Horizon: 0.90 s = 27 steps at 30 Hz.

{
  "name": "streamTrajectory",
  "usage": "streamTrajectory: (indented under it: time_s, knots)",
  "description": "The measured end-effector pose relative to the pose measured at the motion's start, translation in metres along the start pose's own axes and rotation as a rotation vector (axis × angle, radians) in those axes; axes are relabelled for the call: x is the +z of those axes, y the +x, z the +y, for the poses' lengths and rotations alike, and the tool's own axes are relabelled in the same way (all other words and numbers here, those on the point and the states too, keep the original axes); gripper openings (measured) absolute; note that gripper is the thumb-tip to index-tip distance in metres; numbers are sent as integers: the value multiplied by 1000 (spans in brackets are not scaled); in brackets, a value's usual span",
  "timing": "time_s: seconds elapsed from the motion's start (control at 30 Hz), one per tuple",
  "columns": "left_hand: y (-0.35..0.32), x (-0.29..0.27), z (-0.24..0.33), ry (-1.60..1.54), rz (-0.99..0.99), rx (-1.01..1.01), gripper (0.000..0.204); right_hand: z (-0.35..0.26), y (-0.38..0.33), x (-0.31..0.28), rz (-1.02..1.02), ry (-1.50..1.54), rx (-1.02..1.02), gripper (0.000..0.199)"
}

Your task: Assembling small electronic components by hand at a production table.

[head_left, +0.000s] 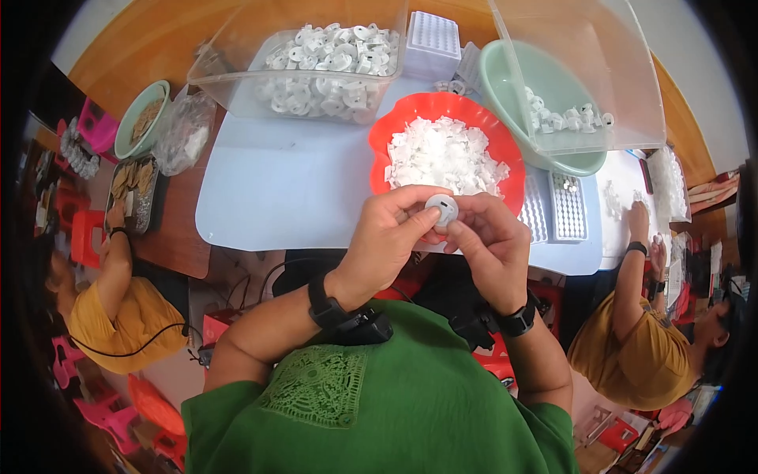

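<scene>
A small round white plastic part (442,210) with a dark slot in its face is held up over the table's near edge. My left hand (387,241) pinches it from the left, thumb on its face. From the right, my right hand (493,241) has its fingers and thumb closed at its lower right edge. Whether a second piece is hidden between the fingertips, I cannot tell. Just beyond my hands stands a red scalloped bowl (515,150), heaped with small white plastic pieces (446,154).
Farther left, a clear bin (217,83) holds many white round parts. A green basin (501,67) with white parts stands right, behind a clear container (641,118). White trays (432,47) are stacked at the back; another tray (583,209) lies right. People in yellow (126,324) sit on both sides.
</scene>
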<state>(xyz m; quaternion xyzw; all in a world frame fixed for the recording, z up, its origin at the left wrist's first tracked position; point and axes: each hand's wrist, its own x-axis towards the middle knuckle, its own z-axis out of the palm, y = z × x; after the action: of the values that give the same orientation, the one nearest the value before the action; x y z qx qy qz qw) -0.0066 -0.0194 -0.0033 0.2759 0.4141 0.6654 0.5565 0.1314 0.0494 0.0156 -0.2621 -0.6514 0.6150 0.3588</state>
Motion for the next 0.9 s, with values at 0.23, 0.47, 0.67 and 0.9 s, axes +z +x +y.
streamTrajectory:
  time_s: [0.23, 0.47, 0.67, 0.9]
  knots:
    - [-2, 7, -11, 194, 15, 119, 24, 14, -4, 2, 87, -149, -71, 10]
    - [1, 4, 0, 66, -35, -64, 25, -2, 0, -14, 13, -109, 59, 10]
    - [5, 1, 9, -76, -74, -128, 26, -5, 6, -21, -52, -16, 126, 12]
    - [10, 4, 16, 290, -61, -57, 23, -12, 4, -19, -46, 26, 139, 11]
